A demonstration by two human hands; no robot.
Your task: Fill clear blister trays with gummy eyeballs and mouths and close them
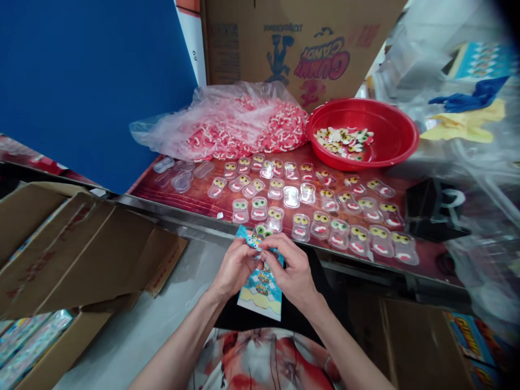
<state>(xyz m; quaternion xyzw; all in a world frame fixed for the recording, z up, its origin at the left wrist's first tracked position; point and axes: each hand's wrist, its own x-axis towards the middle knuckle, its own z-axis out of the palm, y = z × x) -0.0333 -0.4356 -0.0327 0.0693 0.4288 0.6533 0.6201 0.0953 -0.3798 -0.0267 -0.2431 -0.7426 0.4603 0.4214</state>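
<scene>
Both hands meet over my lap, just in front of the table edge. My left hand [239, 265] is closed, its fingertips pinching a small blue printed wrapper [245, 234]. Opposite it, my right hand [293, 271] pinches at the same wrapper with thumb and forefinger. What lies between the fingertips is partly hidden. A clear tray with green gummy eyes [262, 231] shows just behind the fingers. Below the hands lies a blue and yellow printed sheet [260, 300] with cartoon pictures. Several clear face-shaped trays [300, 226] with gummy eyes and red-and-white mouths stand in rows on the table.
Behind the rows lie a plastic bag of red-and-white gummies [244, 124] and a red basin [410, 135] holding gummy eyes. Empty clear trays [182, 181] sit at left. Open cardboard boxes [81, 254] flank me on the left; a black box [434, 208] stands at right.
</scene>
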